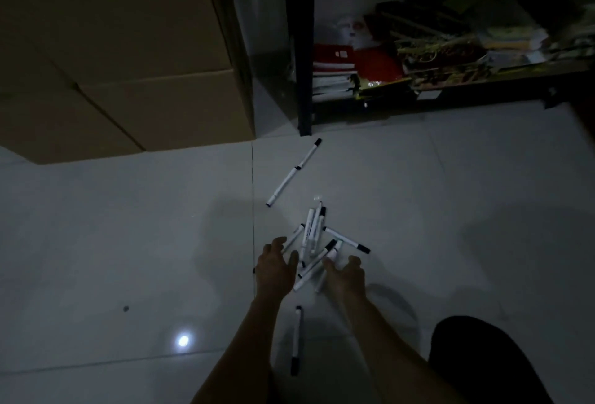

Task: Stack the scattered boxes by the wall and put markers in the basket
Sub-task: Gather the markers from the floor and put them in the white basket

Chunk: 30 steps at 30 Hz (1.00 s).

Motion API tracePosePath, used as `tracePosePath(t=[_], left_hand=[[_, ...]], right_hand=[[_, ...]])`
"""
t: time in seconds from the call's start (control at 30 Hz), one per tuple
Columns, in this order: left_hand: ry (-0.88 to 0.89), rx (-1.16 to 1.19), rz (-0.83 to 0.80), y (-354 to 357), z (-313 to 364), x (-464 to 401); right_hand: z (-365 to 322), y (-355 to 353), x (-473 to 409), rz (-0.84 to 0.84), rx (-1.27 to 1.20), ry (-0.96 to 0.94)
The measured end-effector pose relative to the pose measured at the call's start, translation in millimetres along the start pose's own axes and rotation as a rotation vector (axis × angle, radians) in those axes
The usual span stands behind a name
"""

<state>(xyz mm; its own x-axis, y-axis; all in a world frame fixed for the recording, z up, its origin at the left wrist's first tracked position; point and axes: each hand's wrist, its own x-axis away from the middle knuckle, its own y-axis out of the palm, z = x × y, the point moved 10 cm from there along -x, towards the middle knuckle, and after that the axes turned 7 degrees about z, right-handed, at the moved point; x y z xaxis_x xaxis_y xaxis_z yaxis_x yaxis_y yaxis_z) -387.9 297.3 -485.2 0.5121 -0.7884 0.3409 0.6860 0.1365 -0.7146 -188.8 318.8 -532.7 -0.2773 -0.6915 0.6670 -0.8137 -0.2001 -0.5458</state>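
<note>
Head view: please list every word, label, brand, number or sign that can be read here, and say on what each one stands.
No text can be read here.
Markers: dark print runs along the white barrels, too small and blurred to read.
Red item on the shelf: a small white patch, illegible.
Cardboard boxes: no print visible.

Left hand (277, 266) and right hand (346, 271) reach forward, fingers loosely spread.
</note>
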Motion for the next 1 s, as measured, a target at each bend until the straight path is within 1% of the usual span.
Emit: tracePosePath(t=[0.17,0.3,0.43,0.67,0.77,0.87,1.0], left_hand=[[0.027,-0.040,0.099,57,-38,-41],[0.046,-0.099,0.139,80,-63,-50],[0.092,-0.170,0.157,90,-75,-45],[0.058,-0.179,0.158,95,-81,-44],[0.054,-0.163,0.156,97,-83,-44],[0.026,-0.160,0.169,96,-86,-44],[-0.024,-0.125,0.182,96,-85,-48]], right_hand=[[35,42,-53,0.155,0.026,0.024],[32,54,-69,0.315,0.146,-0.097],[24,65,-75,0.376,0.256,-0.208],[12,72,-72,0.371,0.340,-0.376],[13,76,-73,0.324,0.410,-0.407],[13,79,-73,0.275,0.416,-0.432],[11,77,-78,0.252,0.447,-0.448]])
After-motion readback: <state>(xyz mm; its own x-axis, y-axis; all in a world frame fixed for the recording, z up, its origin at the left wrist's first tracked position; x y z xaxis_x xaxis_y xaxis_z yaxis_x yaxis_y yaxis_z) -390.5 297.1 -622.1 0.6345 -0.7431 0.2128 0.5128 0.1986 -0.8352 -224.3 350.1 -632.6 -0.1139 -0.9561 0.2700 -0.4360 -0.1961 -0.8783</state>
